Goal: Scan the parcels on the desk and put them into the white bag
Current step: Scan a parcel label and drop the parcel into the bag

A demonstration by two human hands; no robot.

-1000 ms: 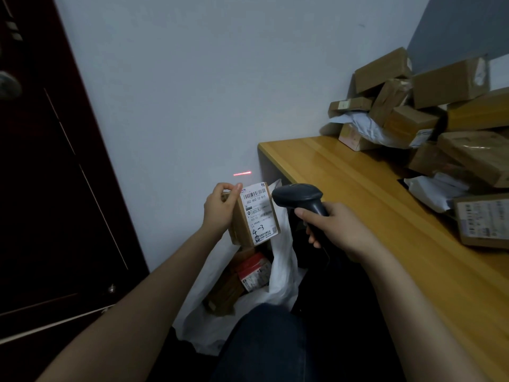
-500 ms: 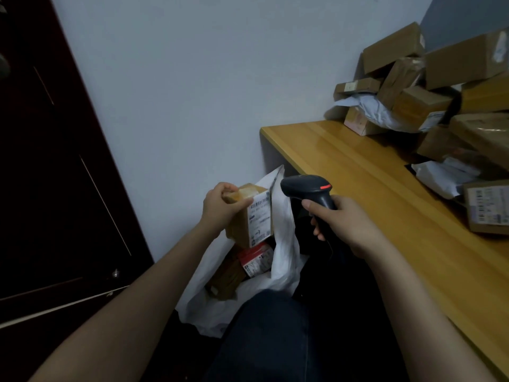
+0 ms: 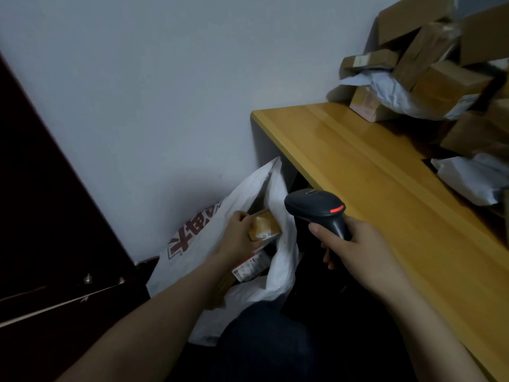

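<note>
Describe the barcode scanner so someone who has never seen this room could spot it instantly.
Find the yellow wooden desk along the right. Beside its left edge, the right hand grips a dark handle. That is the barcode scanner: black, pistol-shaped, the only thing with a glowing red strip.

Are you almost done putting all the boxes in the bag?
Not nearly. Done: at least one labelled parcel lies inside the white bag. In hand: the left hand holds a small box at the bag's opening, and the right hand grips the scanner. Left: a big pile of parcels on the desk, probably not yet scanned.
</note>
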